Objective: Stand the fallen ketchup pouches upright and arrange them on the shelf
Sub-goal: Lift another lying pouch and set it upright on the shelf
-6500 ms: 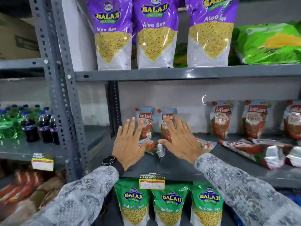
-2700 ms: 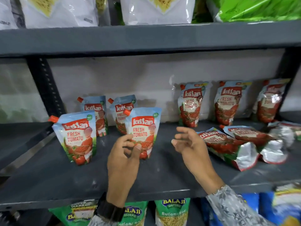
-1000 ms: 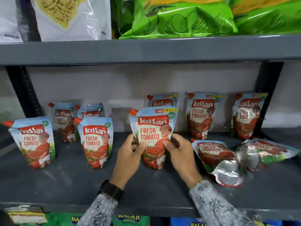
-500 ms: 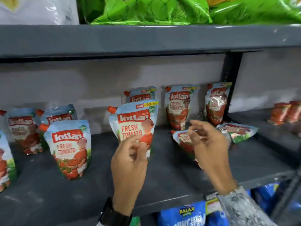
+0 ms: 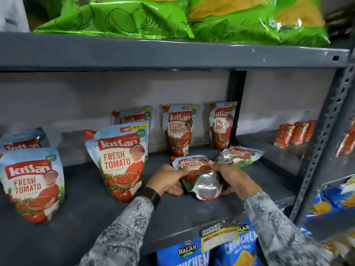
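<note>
A fallen ketchup pouch (image 5: 199, 175) lies on the grey shelf (image 5: 172, 215), its silver base toward me. My left hand (image 5: 168, 180) grips its left side and my right hand (image 5: 233, 179) grips its right side. A second fallen pouch (image 5: 241, 155) lies just behind it to the right. Upright pouches stand around: one in front at centre (image 5: 119, 160), one at the far left (image 5: 31, 183), and three along the back wall (image 5: 132, 117) (image 5: 179, 129) (image 5: 222, 123). Another pouch (image 5: 23, 140) stands behind the left one, partly hidden.
Green snack bags (image 5: 153, 18) fill the shelf above. A dark upright post (image 5: 235, 104) stands behind the back row. Small red cartons (image 5: 292, 133) sit on the neighbouring shelf at right. Blue snack bags (image 5: 211, 250) and a price tag (image 5: 219, 237) hang below the shelf edge.
Both hands left the upright centre pouch and moved right, closing on the nearer fallen pouch. The view shifted to the right.
</note>
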Tool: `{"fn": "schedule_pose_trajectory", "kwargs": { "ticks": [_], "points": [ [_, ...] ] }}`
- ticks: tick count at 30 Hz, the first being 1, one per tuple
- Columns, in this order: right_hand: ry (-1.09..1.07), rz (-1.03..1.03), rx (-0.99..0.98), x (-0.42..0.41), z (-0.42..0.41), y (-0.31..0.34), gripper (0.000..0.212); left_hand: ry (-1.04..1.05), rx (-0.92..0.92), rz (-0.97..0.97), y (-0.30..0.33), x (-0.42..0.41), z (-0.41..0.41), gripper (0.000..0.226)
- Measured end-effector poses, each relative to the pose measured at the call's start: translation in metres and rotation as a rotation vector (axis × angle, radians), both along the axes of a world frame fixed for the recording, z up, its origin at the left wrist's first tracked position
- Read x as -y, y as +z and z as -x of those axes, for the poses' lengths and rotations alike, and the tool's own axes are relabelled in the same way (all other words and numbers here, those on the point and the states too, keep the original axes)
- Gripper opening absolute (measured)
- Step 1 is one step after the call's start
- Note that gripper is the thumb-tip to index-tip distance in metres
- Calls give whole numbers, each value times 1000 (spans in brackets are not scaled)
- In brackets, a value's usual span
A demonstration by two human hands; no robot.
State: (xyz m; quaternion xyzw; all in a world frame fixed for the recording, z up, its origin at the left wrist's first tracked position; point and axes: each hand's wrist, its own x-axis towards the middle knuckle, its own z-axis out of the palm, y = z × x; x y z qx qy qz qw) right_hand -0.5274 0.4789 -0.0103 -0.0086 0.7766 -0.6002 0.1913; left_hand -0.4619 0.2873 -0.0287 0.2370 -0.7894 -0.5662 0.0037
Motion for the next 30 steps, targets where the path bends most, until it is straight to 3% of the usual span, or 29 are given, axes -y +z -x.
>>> {"fn": "schedule_pose_trajectory", "kwargs": {
  "ticks": [4, 6, 8, 15, 21, 30],
  "points": [
    [22, 76, -6, -4, 4, -6, 33, 2, -116, -152, -4, -5, 0, 28],
    [-31, 172, -66, 0, 2, -7, 6, 9, -231, -211, -4, -9, -2, 10],
    [-25, 227, -164, 7, 3, -11, 19, 43, -355, -196, -4, -10, -1, 18],
    [-2, 396, -456, 24, 6, -2, 23, 128, -781, -96, 6, -8, -10, 40],
    [-45, 356, -479, 37, 13, -33, 34, 90, -714, 25, -2, -5, -4, 40],
    [-16, 348, -530, 33, 15, -48, 41, 103, -692, 54, -4, -4, -2, 46]
  ]
}}
